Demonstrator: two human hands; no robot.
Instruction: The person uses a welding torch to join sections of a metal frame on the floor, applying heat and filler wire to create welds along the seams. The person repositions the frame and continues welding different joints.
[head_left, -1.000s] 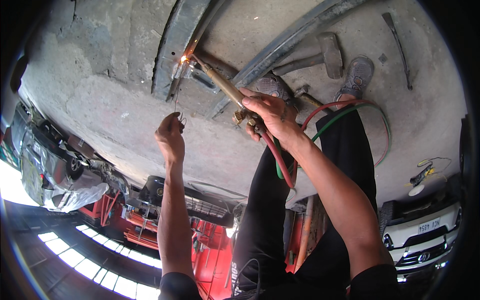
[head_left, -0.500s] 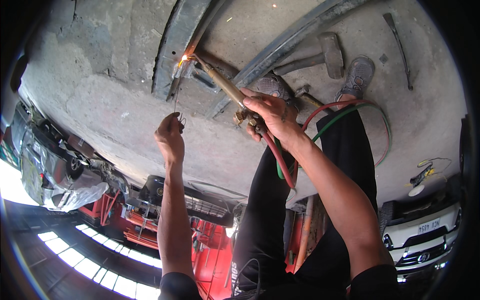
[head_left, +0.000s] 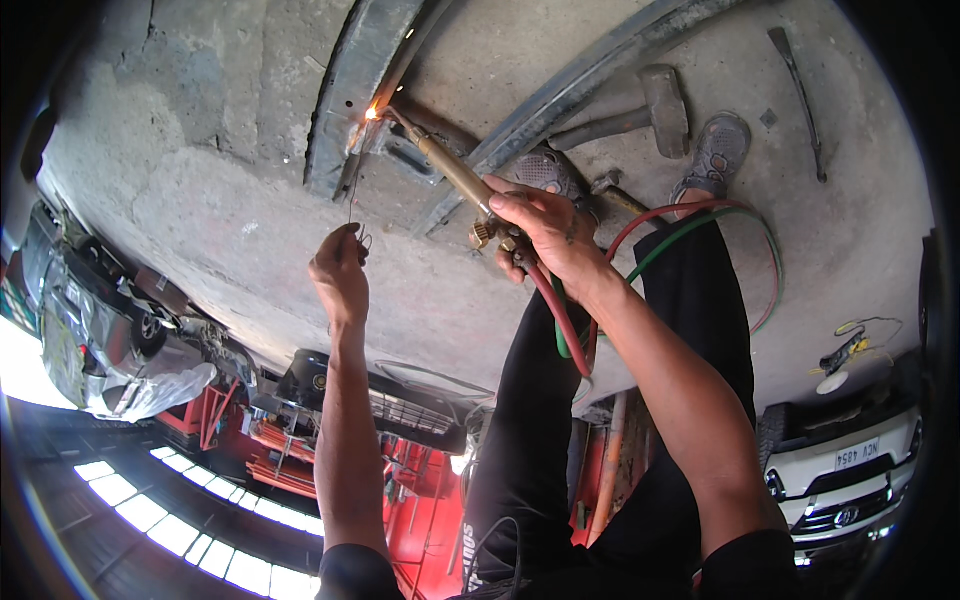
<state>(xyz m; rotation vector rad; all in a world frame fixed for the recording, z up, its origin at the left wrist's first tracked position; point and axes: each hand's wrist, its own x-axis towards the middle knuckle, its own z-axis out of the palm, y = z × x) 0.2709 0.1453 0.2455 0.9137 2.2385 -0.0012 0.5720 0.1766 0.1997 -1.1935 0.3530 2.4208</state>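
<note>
A brass torch [head_left: 455,175] lies slantwise in the upper middle of the frame, its bent tip pointing up and left to a bright orange glow [head_left: 372,113] on the edge of a grey steel rail [head_left: 365,65], with small sparks nearby. The right hand [head_left: 550,235], at the centre, has its fingers closed around the torch's rear part, the thumb along the body, beside the brass valve knobs [head_left: 482,235]. Left of it, the left hand [head_left: 342,270] has its fingertips pinched together on a thin wire [head_left: 350,208], which runs up toward the rail and also shows a loop beside the fingers. A red hose [head_left: 560,325] and a green hose [head_left: 779,265] trail from the torch and curve past the knee of the black trousers [head_left: 695,290] at right of centre. A second curved rail [head_left: 580,85] crosses the upper middle; a sledgehammer [head_left: 664,110] lies to its right, and near the shoes [head_left: 720,150] rests a smaller hammer [head_left: 625,197], partly covered. A slim dark bar [head_left: 797,100] lies on the concrete floor [head_left: 840,220] at upper right. Farther out, a corded tool [head_left: 845,350] and a white vehicle [head_left: 855,480] sit at lower right, and a damaged grey car [head_left: 90,330] stands at the left edge.
</note>
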